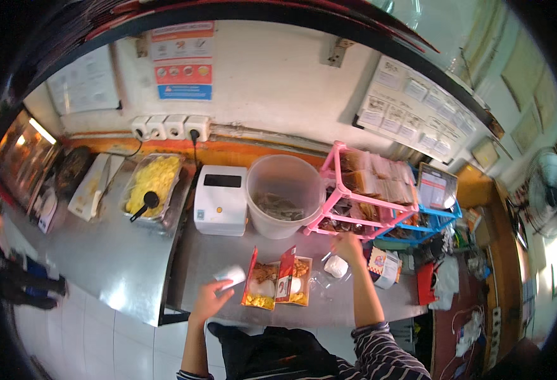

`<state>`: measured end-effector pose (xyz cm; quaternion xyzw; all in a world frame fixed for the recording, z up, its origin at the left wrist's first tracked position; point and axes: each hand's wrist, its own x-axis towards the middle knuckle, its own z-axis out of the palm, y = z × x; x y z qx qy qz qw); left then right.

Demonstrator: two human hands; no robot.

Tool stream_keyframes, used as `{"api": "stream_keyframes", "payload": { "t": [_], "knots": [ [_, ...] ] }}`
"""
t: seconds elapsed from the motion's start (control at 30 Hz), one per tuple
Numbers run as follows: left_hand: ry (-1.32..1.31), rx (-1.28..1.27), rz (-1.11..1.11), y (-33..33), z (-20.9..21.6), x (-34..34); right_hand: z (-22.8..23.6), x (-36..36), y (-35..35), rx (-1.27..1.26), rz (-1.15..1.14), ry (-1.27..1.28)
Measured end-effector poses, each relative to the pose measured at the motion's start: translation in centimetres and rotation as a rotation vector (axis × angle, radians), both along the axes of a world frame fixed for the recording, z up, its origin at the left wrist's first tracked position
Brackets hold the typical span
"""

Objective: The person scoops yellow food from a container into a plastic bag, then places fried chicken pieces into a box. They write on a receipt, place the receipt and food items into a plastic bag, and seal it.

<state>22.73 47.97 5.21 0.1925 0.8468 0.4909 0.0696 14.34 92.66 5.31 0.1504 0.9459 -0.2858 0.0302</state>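
My left hand (207,301) grips a small white packet-like thing (231,276), blurred by motion, just left of two open meal boxes. The left box (249,278) and the right box (285,276) have red lids standing up. Inside them are white rice, browned pieces of food and yellow egg-like food. My right hand (349,248) is at the front of the pink rack (380,223), its fingers closed near the lower tier of small packets. What they hold is too small to make out. Below that hand lie a white rounded bundle (336,266) and crumpled clear plastic (321,280).
Behind the boxes stand a white label printer (220,201) and a translucent bucket (285,196). A tray of yellow food (154,183) with a black ladle (145,204) sits left, beside a knife on a white cutting board (95,187). A blue rack (440,218) is right.
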Motion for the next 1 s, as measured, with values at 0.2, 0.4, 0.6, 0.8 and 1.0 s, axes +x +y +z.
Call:
{"api": "stream_keyframes", "payload": {
  "t": [0.2,0.4,0.6,0.8,1.0],
  "knots": [
    [0.073,0.7,0.329,7.1,11.7,3.7,-1.5,-3.4,6.3,0.22,-0.295,0.661],
    [0.126,0.715,0.186,13.2,15.3,5.0,-4.8,0.9,6.7,0.008,-0.372,0.648],
    [0.037,0.676,0.099,16.9,16.4,4.7,-2.2,2.2,16.2,-0.128,-0.783,0.989],
    [0.031,0.634,0.029,20.3,17.9,4.4,-3.3,5.4,24.5,-0.023,-1.115,1.051],
    [0.037,0.584,0.069,21.7,18.7,3.9,-9.3,8.4,21.3,-0.073,-1.086,0.674]
  ]
}}
